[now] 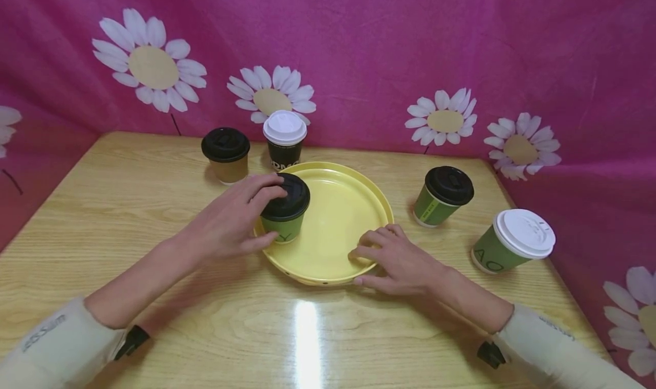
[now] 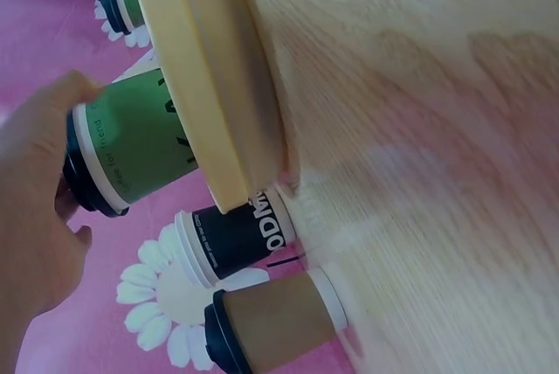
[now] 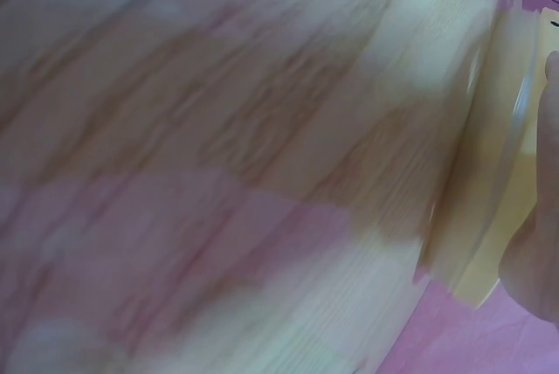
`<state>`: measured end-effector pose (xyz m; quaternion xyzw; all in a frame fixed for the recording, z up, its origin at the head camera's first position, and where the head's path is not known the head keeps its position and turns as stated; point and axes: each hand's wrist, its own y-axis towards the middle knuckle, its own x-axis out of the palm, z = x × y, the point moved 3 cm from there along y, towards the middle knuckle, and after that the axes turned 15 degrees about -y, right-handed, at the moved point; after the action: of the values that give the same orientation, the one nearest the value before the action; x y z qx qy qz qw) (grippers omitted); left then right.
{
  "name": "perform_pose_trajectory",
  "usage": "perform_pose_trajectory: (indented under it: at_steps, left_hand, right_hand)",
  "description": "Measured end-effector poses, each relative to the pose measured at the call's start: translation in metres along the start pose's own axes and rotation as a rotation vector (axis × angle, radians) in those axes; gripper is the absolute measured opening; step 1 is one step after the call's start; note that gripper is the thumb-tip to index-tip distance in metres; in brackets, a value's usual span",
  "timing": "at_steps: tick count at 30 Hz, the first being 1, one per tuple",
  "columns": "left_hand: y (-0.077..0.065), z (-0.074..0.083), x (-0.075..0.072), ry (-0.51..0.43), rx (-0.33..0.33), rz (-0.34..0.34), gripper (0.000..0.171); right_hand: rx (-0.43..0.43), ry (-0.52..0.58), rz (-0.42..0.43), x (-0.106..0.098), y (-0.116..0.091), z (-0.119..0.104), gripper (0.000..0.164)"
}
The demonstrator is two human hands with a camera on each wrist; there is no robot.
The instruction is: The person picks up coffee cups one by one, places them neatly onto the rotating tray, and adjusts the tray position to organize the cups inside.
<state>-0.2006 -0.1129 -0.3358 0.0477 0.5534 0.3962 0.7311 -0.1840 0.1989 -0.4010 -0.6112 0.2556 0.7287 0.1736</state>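
A green paper coffee cup (image 1: 283,228) with a black lid stands at the left side of a round yellow tray (image 1: 338,263). My left hand (image 1: 241,215) holds this cup, its fingers over the lid and its thumb low by the side. From the left wrist view, the same green cup (image 2: 140,134) rises above the tray's wall (image 2: 210,86), and the hand (image 2: 39,190) is round its lid end. At the tray's near right edge my right hand (image 1: 402,263) grips the rim, fingers inside and thumb outside. Part of that hand (image 3: 540,225) shows beside the tray in the right wrist view.
Behind the tray stand a brown cup (image 1: 229,170) with a black lid and a black cup (image 1: 284,152) with a white lid. To the right are a green black-lidded cup (image 1: 433,207) and a green white-lidded cup (image 1: 497,252). A pink flowered cloth (image 1: 353,53) borders the wooden table (image 1: 230,332).
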Motion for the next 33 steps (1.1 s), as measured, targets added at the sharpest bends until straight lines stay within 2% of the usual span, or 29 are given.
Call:
perform_pose_trajectory:
  at_steps: [8, 14, 18, 23, 30, 33]
  left_hand:
    - [-0.009, -0.002, -0.012, -0.074, -0.035, 0.112, 0.063]
    - [-0.018, -0.014, -0.019, -0.183, -0.173, 0.235, 0.048]
    - [-0.021, -0.023, -0.023, -0.253, -0.251, 0.334, 0.046]
    - [-0.024, -0.033, -0.026, -0.347, -0.351, 0.428, 0.054]
    - [-0.03, -0.052, -0.028, -0.462, -0.467, 0.514, 0.064]
    - [-0.034, -0.059, -0.028, -0.478, -0.518, 0.539, 0.067]
  right_hand:
    - [-0.002, -0.007, 0.021, -0.001, 0.0, -0.001, 0.046]
    - [0.003, -0.011, 0.011, -0.001, 0.0, -0.002, 0.048]
    - [0.008, -0.012, 0.006, 0.0, 0.001, -0.003, 0.049]
    - [0.017, -0.014, 0.007, 0.0, 0.001, -0.005, 0.049]
    - [0.041, -0.016, -0.004, -0.001, 0.002, -0.007, 0.051]
    - [0.047, -0.025, -0.008, -0.001, 0.002, -0.008, 0.05]
